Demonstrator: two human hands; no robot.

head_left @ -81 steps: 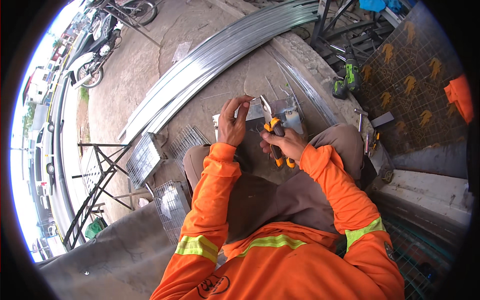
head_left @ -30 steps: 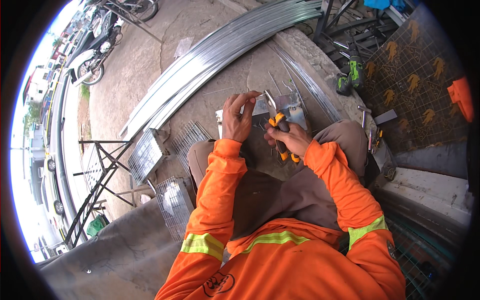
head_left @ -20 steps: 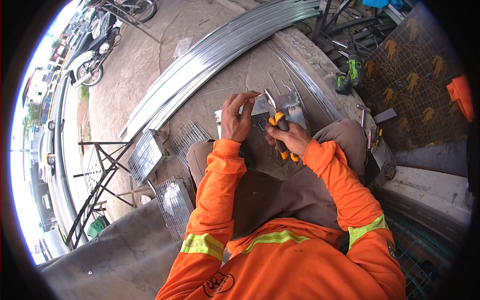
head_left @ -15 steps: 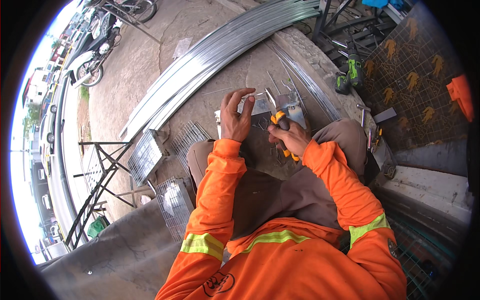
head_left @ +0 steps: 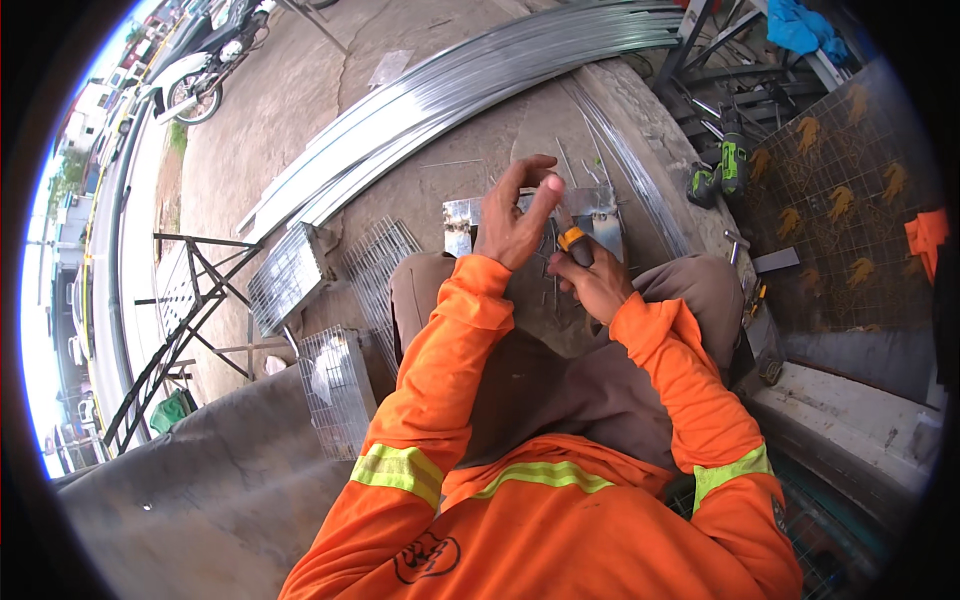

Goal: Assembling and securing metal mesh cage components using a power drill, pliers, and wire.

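My right hand [head_left: 598, 285] is closed round pliers with yellow-and-black handles [head_left: 575, 243]. Their jaws point up toward my left thumb. My left hand [head_left: 515, 222] is held just left of the jaws, thumb and forefinger curled toward each other as in a pinch. Whatever is between those fingertips is too small to make out. Below and behind both hands, a grey sheet-metal piece [head_left: 459, 222] lies on the ground between my knees, partly hidden by the hands. Thin wire bits lie around it.
Long shiny metal strips [head_left: 400, 130] stretch across the ground ahead. Wire-mesh pieces [head_left: 335, 385] lie to the left, beside a black metal frame [head_left: 190, 310]. At right are a green-and-black cordless drill [head_left: 733, 165], a hammer [head_left: 736, 243] and a rusty patterned mesh-covered sheet [head_left: 830, 240].
My view has shifted a little. The left hand has come closer to the pliers and now covers part of their jaws. The pliers' handles have tucked further into my right hand.
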